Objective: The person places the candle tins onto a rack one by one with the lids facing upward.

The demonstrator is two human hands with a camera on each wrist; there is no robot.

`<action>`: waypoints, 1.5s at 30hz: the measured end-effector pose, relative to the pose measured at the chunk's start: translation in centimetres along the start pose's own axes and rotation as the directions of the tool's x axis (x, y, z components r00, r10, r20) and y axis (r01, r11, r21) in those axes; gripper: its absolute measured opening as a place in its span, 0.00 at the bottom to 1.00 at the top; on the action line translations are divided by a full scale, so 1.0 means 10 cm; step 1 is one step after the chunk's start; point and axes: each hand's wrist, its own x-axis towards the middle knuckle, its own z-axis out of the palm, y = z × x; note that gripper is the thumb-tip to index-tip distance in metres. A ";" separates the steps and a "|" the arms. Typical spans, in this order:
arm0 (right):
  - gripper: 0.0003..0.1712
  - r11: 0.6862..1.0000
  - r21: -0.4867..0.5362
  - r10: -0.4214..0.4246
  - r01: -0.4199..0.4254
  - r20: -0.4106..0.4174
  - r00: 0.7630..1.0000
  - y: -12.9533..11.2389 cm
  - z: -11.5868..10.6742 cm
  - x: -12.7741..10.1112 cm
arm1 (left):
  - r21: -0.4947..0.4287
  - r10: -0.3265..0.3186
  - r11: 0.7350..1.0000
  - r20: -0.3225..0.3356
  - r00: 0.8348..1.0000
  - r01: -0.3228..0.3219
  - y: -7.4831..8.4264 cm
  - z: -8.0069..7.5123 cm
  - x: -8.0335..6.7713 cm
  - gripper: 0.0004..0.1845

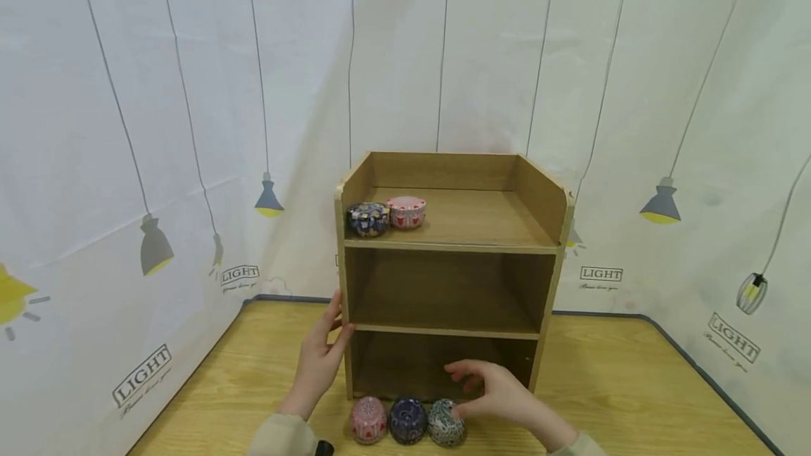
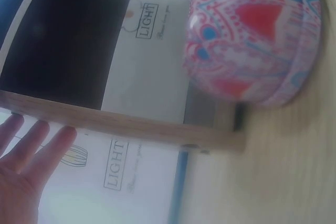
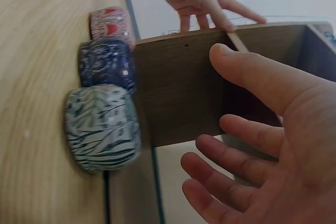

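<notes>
My left hand [image 1: 319, 361] lies flat, fingers straight, against the left wall of the wooden shelf [image 1: 451, 276]. My right hand [image 1: 500, 394] hovers loosely spread, holding nothing, just beside the grey tin [image 1: 445, 423]. That squat round patterned tin sits on the wood-grain table [image 1: 633, 393] before the bottom compartment, in a row with a blue tin [image 1: 407, 419] and pink tin [image 1: 368, 419]. Two more tins [image 1: 386, 215] stand on the top tray.

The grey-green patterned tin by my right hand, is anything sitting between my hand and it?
Nothing visible does. The right hand hangs open just above and beside the grey-green tin, which is the right end of a row of three in front of the wooden shelf. The dark blue tin touches its far side, away from the hand.
</notes>
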 end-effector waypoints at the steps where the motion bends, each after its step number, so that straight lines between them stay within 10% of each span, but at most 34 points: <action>1: 0.34 1.000 0.003 0.004 -0.004 0.003 1.000 0.03 0.01 0.00 | -0.002 0.003 1.000 0.000 1.000 -0.003 0.01 0.00 0.00 0.32; 14: 0.35 0.999 0.029 0.034 -0.035 0.026 0.999 0.20 0.10 0.02 | 0.000 0.004 1.000 0.008 1.000 -0.004 0.00 0.00 0.02 0.32; 24: 0.35 0.998 0.040 0.044 -0.045 0.041 0.998 0.33 0.17 0.03 | -0.013 -0.020 1.000 0.017 1.000 0.020 -0.38 0.06 -0.05 0.36; 45: 0.34 0.997 -0.034 0.071 -0.070 0.044 0.996 0.41 0.28 0.08 | 0.006 -0.011 1.000 0.004 1.000 0.011 -0.26 0.05 -0.04 0.34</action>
